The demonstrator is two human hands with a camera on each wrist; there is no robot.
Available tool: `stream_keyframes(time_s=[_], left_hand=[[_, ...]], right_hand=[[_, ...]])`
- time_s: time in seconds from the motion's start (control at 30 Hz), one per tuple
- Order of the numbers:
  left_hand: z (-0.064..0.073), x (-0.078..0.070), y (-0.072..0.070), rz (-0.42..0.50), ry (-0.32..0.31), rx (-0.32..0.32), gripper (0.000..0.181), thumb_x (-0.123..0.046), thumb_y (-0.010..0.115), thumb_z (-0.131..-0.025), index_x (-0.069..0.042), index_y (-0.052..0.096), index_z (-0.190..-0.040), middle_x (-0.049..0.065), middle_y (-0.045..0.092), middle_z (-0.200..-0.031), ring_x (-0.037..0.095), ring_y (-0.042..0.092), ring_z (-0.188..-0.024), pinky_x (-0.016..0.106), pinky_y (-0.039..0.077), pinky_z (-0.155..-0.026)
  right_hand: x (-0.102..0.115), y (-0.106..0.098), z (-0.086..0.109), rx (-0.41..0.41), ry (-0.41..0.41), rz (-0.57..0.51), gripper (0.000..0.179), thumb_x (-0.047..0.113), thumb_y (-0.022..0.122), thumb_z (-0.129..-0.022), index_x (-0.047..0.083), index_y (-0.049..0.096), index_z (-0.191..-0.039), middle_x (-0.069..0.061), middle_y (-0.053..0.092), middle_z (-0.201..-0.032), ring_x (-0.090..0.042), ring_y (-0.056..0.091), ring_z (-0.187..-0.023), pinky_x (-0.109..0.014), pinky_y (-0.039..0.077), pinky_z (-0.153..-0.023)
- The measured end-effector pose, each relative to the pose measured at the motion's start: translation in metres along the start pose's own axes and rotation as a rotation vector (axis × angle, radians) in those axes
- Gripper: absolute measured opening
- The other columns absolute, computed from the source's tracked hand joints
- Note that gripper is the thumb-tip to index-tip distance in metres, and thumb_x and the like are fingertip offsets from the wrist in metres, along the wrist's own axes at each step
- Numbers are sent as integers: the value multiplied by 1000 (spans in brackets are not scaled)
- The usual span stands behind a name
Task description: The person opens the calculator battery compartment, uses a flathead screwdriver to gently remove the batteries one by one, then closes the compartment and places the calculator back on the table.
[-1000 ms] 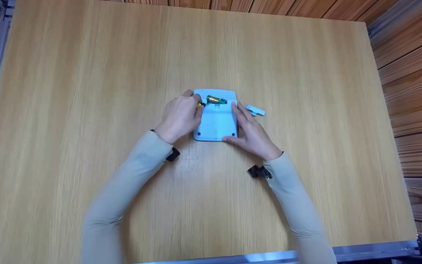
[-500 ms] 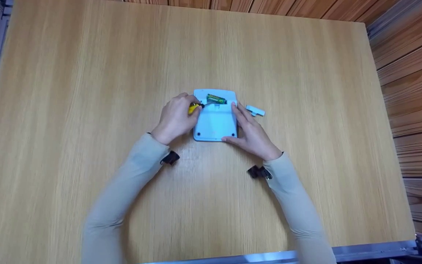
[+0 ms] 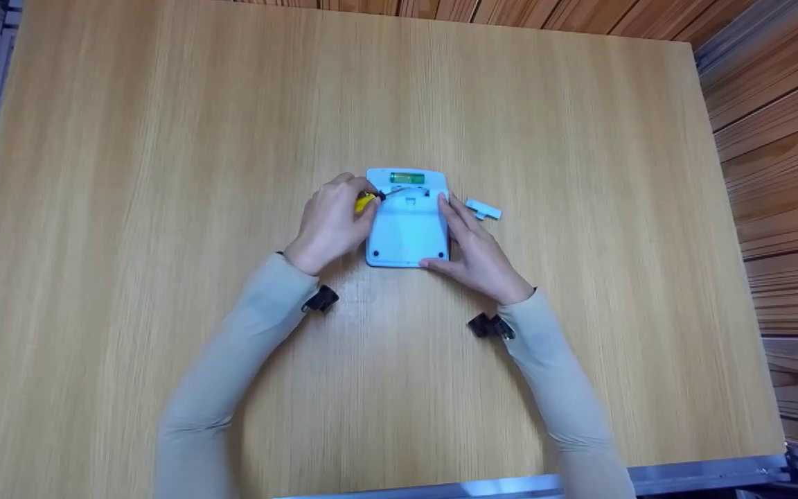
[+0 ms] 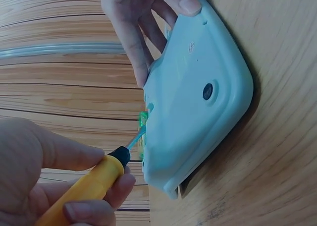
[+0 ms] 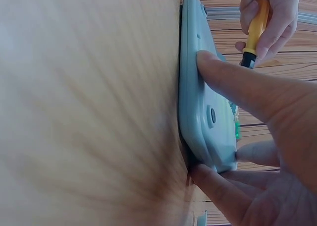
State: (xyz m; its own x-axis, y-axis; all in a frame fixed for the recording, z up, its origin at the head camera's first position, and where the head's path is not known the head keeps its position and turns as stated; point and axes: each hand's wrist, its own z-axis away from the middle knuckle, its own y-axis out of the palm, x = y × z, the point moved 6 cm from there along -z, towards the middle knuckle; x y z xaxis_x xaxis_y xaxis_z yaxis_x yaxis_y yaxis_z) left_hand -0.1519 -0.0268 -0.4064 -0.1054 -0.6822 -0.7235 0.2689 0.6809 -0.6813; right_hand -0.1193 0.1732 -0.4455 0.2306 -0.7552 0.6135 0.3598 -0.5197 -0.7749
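A light blue calculator-shaped device [image 3: 409, 235] lies back side up on the wooden table, its battery compartment [image 3: 399, 190] uncovered. My left hand [image 3: 333, 222] pinches a screwdriver [image 4: 91, 186] by its yellow handle. The thin metal shaft reaches over the compartment. Just beyond it, a green battery [image 3: 407, 178] lies crosswise on the back of the device, near the far edge. My right hand [image 3: 475, 253] holds the device at its right side, thumb on the near edge and fingers along the right edge. In the right wrist view, the thumb and fingers span a corner of it.
A small light blue battery cover [image 3: 483, 209] lies on the table [image 3: 163, 173] just right of the device. Wood-panelled walls [image 3: 787, 208] stand behind and to the right. A metal rail [image 3: 711, 473] runs along the near table edge.
The green battery has come out of the compartment and moved away from me onto the device's far part. My left hand has drawn back slightly left, showing more of the screwdriver. The right hand stays put.
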Motion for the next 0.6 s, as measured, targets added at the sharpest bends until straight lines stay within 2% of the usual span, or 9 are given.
stream_keyframes(time_s=[0.1, 0.3, 0.6], left_hand=[[0, 0, -1, 0, 4, -17, 27, -17, 58, -95, -1, 65, -115, 15, 64, -111, 23, 57, -86, 31, 45, -68], [1, 1, -1, -10, 14, -23, 27, -18, 58, -95, -1, 65, -115, 15, 64, -111, 24, 59, -90, 36, 50, -78], [1, 1, 1, -53, 24, -16, 28, -17, 59, -94, 0, 65, -115, 16, 63, -108, 22, 59, -83, 32, 51, -70]], right_hand=[[1, 0, 0, -5, -6, -3, 97, 33, 75, -82, 10, 15, -154, -19, 17, -158, -34, 23, -144, -45, 31, -112], [1, 0, 0, -6, -7, -2, 97, 33, 75, -82, 10, 15, -154, -19, 17, -158, -35, 23, -143, -46, 31, -112], [0, 0, 0, 1, 3, -5, 97, 33, 75, -82, 11, 14, -154, -19, 16, -158, -36, 23, -143, -47, 31, -112]])
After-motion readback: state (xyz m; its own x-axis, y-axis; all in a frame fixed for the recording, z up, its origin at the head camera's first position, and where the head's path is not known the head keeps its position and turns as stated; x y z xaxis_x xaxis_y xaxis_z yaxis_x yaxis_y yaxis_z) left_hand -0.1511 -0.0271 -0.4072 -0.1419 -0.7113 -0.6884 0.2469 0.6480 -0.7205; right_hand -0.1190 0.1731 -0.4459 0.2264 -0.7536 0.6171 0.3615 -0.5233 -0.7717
